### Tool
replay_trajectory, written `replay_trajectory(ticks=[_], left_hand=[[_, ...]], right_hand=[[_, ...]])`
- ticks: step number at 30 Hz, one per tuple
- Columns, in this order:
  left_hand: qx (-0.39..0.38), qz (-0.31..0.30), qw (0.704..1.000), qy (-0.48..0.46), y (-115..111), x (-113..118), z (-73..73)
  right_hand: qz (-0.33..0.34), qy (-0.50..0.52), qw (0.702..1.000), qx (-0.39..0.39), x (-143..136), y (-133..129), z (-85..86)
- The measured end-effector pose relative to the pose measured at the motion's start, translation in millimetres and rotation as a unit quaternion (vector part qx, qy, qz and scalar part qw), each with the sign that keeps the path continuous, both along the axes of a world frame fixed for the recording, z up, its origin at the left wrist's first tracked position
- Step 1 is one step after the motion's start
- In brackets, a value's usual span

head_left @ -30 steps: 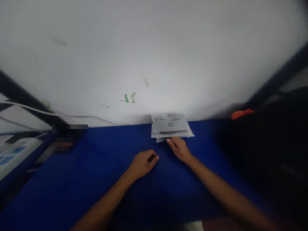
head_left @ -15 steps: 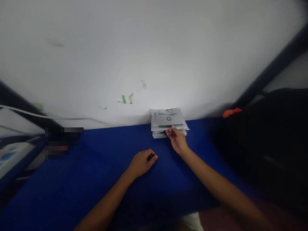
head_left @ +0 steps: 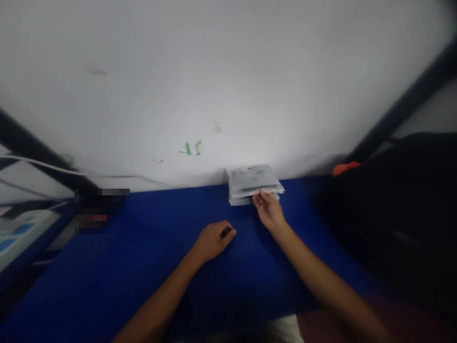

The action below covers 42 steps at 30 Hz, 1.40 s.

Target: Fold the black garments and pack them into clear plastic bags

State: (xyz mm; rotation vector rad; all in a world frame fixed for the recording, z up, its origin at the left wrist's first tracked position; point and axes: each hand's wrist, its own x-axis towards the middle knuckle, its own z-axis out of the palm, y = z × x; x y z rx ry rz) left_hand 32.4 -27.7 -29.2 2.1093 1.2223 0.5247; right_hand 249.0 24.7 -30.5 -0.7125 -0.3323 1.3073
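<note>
A stack of grey-and-white plastic packets (head_left: 237,199) lies against the wall on the blue table (head_left: 143,247). The top packet (head_left: 246,178) bears dark print and a round mark, and its near edge is raised a little off the ones below. My right hand (head_left: 268,208) has that near edge pinched between thumb and fingers, palm turned partly up. Short of the stack and to its left, my left hand (head_left: 214,239) rests on the blue surface, fingers loosely curled towards the thumb. Only shadow shows in the gap of that hand.
A white cable (head_left: 107,176) runs along the foot of the wall. At far left is a white and blue object (head_left: 24,231), with a blurred-out dark item (head_left: 96,207) beside it. On the right stand a large black shape (head_left: 400,214) and something orange (head_left: 346,168).
The top packet has tipped to a flatter angle, its print now more foreshortened, with my right hand still at its edge. My left hand stays put; the view has shifted slightly.
</note>
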Motion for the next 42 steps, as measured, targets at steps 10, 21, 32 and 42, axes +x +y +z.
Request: replay_trajectory(ticks=[10, 21, 32, 42], left_hand=[[0.043, 0.058, 0.997, 0.010, 11, -15, 1.1], [-0.145, 0.273, 0.886, -0.344, 36, -39, 2.1], [-0.046, 0.096, 0.990, -0.095, 20, -24, 1.3], [-0.035, 0.039, 0.996, -0.072, 12, -14, 1.7]], right_hand=[[0.129, -0.032, 0.987, 0.094, 16, -13, 11.3], [0.284, -0.169, 0.944, -0.005, 3, -34, 21.3], [0.378, -0.316, 0.870, -0.014, -25, -51, -0.9], [0.265, -0.467, 0.841, 0.060, -32, -50, 5.1]])
